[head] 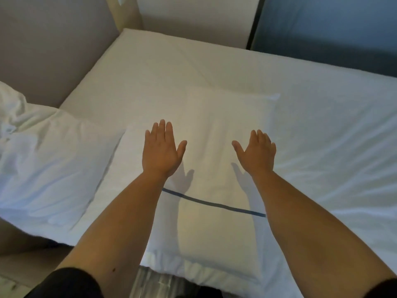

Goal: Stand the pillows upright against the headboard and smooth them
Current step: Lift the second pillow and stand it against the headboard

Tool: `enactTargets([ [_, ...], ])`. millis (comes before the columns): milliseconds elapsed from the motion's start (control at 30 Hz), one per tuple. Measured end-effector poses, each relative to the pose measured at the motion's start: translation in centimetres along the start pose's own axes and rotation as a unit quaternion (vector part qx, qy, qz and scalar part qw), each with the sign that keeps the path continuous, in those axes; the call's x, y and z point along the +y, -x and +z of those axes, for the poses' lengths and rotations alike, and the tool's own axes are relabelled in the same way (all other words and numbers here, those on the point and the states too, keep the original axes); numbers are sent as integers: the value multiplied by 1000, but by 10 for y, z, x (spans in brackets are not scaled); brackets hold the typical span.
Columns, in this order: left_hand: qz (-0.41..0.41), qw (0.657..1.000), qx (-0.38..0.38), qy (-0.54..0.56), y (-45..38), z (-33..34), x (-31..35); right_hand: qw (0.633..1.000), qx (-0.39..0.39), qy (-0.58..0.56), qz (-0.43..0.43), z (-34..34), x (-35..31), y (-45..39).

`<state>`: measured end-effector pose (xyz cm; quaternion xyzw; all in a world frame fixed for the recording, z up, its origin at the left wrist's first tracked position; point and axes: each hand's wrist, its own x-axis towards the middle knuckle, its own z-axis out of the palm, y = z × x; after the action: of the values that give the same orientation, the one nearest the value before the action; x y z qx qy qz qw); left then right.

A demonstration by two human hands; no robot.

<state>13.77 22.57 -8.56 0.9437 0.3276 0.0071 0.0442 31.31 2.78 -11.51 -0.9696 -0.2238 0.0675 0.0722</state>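
A white pillow (pixel 214 130) with a thin blue stripe lies flat on the bed in the middle of the view. My left hand (pixel 162 150) and my right hand (pixel 256 152) hover just above it, palms down, fingers spread, holding nothing; their shadows fall on the pillowcase. A second white pillow (pixel 49 164), more rumpled, lies flat to the left, its edge beside the first. The grey padded headboard (pixel 49 50) rises along the left side of the bed.
The white sheet (pixel 322 125) covers the mattress to the right and far side. A white wall panel (pixel 193 16) and a dark blue panel (pixel 333 24) stand beyond the bed. The near bed edge runs along the bottom.
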Motion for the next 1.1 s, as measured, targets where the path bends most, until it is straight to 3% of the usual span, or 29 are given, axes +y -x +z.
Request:
enactTargets([
  [267,-47,995,-45,81,-49,74,19,987,-42,-71,135,69,38,-17],
  [500,-203,944,-95,244,-84,130,19,948,-30,-182,259,115,44,-32],
  [633,-261,928,-114,239,-90,140,18,930,-35,-208,301,117,49,-42],
  [800,-264,921,-141,247,-93,137,15,918,-31,-241,313,112,49,-43],
  [1100,-241,922,-43,300,-72,74,-4,933,70,-249,251,47,-6,-26],
])
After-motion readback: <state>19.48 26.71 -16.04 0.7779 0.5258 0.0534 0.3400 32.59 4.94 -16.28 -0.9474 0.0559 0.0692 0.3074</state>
